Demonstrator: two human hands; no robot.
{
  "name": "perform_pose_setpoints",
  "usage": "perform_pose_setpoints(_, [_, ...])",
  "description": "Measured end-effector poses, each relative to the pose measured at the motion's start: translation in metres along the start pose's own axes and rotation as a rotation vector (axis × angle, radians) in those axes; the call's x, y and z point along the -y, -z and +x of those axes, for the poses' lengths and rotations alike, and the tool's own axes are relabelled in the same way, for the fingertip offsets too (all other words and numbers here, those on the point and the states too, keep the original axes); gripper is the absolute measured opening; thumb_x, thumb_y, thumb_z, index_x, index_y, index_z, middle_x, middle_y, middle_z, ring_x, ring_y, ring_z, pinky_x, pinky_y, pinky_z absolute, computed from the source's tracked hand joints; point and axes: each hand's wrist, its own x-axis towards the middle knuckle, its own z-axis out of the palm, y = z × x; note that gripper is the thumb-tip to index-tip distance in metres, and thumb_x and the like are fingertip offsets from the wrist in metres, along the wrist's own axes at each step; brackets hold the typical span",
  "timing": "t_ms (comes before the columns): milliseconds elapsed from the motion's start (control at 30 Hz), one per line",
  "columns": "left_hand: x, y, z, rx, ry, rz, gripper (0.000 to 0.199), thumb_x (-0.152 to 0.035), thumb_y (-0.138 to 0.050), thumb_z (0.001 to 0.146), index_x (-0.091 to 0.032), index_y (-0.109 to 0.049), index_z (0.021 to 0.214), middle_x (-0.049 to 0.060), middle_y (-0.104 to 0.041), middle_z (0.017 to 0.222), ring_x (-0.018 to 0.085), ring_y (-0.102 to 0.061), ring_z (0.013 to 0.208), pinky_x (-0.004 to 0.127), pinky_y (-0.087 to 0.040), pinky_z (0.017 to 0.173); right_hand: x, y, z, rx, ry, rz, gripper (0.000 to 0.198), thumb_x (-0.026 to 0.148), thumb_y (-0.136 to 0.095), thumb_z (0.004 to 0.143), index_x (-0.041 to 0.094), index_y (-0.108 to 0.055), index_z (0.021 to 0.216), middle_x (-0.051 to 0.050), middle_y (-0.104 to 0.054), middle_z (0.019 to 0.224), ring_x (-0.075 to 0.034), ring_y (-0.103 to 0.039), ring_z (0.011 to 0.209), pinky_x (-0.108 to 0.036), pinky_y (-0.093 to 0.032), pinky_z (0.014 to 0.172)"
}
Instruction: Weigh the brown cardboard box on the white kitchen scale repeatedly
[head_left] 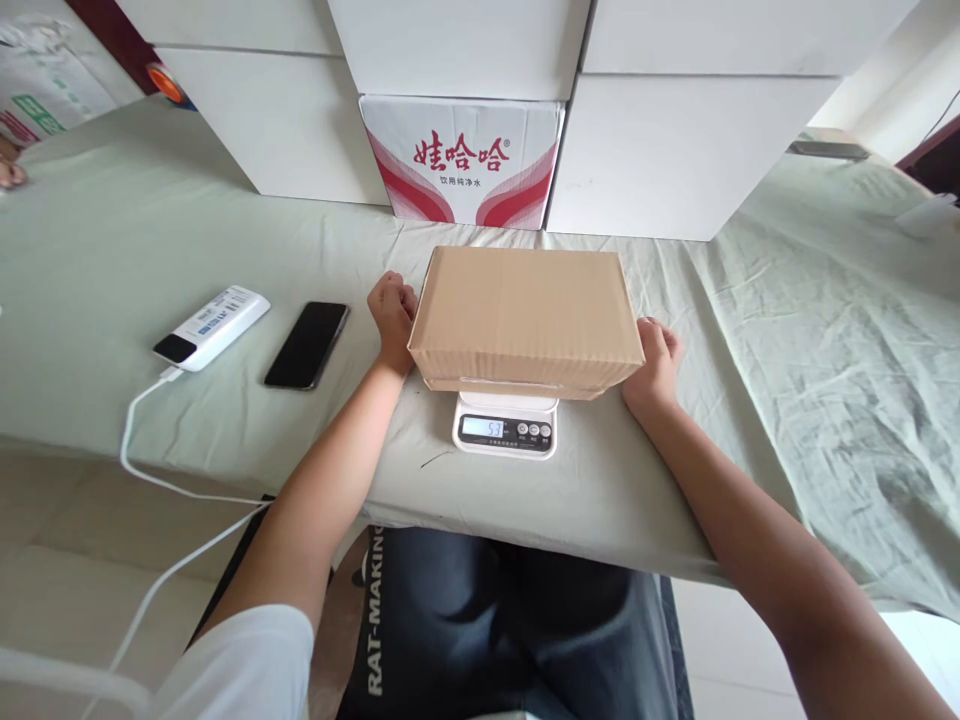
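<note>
A brown cardboard box (525,303) rests on a small white kitchen scale (504,448), hiding most of its platform. The scale's lit display reads what looks like 53. Beside the box's left end lies my left hand (393,312), its fingers curled into a loose fist with no object visible in it. My right hand (654,360) is by the right end, likewise curled closed, knuckles outward. Both hands are very close to the box sides; whether they touch it I cannot tell.
A black phone (307,345) and a white power bank (213,328) with a white cable (129,425) lie on the left. Stacked white boxes (652,150) and a red-and-white printed carton (463,165) wall off the back. A green cloth (585,490) covers the table. Another person's hand (10,170) shows far left.
</note>
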Motion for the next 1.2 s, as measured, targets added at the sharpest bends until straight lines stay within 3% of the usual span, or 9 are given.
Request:
perform_pose_setpoints(67, [-0.005, -0.009, -0.009, -0.04, -0.071, 0.01, 0.057, -0.003, -0.049, 0.113, -0.025, -0.027, 0.066, -0.009, -0.022, 0.055, 0.007, -0.021, 0.051, 0.031, -0.023, 0.054, 0.002, -0.001, -0.002, 0.005, -0.009, 0.015, 0.075, 0.061, -0.088, 0.084, 0.025, -0.029, 0.057, 0.007, -0.019, 0.062, -0.009, -0.017, 0.056, -0.031, -0.014, 0.05])
perform_pose_setpoints(200, [-0.003, -0.01, -0.01, 0.055, -0.181, 0.105, 0.057, 0.004, -0.042, 0.108, -0.024, -0.025, 0.062, -0.008, -0.021, 0.055, 0.008, -0.018, 0.054, 0.033, -0.017, 0.055, 0.002, -0.001, -0.004, 0.035, 0.002, 0.031, 0.075, 0.061, -0.088, 0.082, 0.025, -0.027, 0.056, 0.007, -0.017, 0.062, -0.009, -0.015, 0.058, -0.031, -0.013, 0.053])
perform_pose_setpoints(367, [0.014, 0.006, 0.001, 0.218, -0.275, 0.177, 0.052, -0.007, -0.054, 0.105, -0.025, -0.027, 0.063, -0.007, -0.021, 0.062, 0.011, -0.018, 0.06, 0.033, -0.017, 0.059, 0.003, -0.001, -0.009, 0.085, 0.017, 0.021, 0.074, 0.063, -0.085, 0.084, 0.024, -0.027, 0.057, 0.006, -0.017, 0.062, -0.01, -0.016, 0.057, -0.03, -0.014, 0.053])
perform_pose_setpoints(533, [0.024, 0.012, 0.006, 0.328, -0.276, 0.243, 0.058, -0.039, -0.077, 0.094, -0.025, -0.029, 0.065, -0.007, -0.023, 0.064, 0.01, -0.02, 0.063, 0.032, -0.018, 0.06, 0.001, 0.0, -0.015, 0.154, 0.069, 0.014, 0.068, 0.064, -0.081, 0.085, 0.023, -0.036, 0.056, 0.005, -0.024, 0.059, -0.01, -0.022, 0.058, -0.03, -0.023, 0.054])
perform_pose_setpoints(667, [0.027, 0.013, 0.009, 0.368, -0.27, 0.24, 0.064, -0.049, -0.079, 0.091, -0.025, -0.026, 0.065, -0.006, -0.025, 0.063, 0.01, -0.021, 0.063, 0.031, -0.019, 0.059, -0.007, 0.001, -0.018, 0.186, 0.102, 0.013, 0.069, 0.069, -0.082, 0.084, 0.023, -0.038, 0.057, 0.005, -0.024, 0.06, -0.01, -0.022, 0.058, -0.029, -0.022, 0.053])
perform_pose_setpoints(933, [0.028, 0.013, 0.007, 0.399, -0.257, 0.223, 0.066, -0.048, -0.078, 0.096, -0.025, -0.023, 0.067, -0.006, -0.024, 0.065, 0.011, -0.021, 0.062, 0.03, -0.021, 0.057, -0.005, -0.003, -0.023, 0.256, 0.106, 0.015, 0.073, 0.075, -0.08, 0.083, 0.023, -0.034, 0.057, 0.005, -0.02, 0.063, -0.01, -0.017, 0.061, -0.028, -0.02, 0.054])
perform_pose_setpoints(1200, [0.026, 0.011, 0.004, 0.352, -0.246, 0.216, 0.058, -0.036, -0.074, 0.099, -0.023, -0.029, 0.064, -0.005, -0.026, 0.063, 0.01, -0.023, 0.06, 0.029, -0.022, 0.057, -0.006, -0.001, -0.022, 0.249, 0.107, 0.028, 0.067, 0.066, -0.08, 0.085, 0.022, -0.035, 0.059, 0.005, -0.02, 0.065, -0.01, -0.016, 0.063, -0.028, -0.02, 0.056])
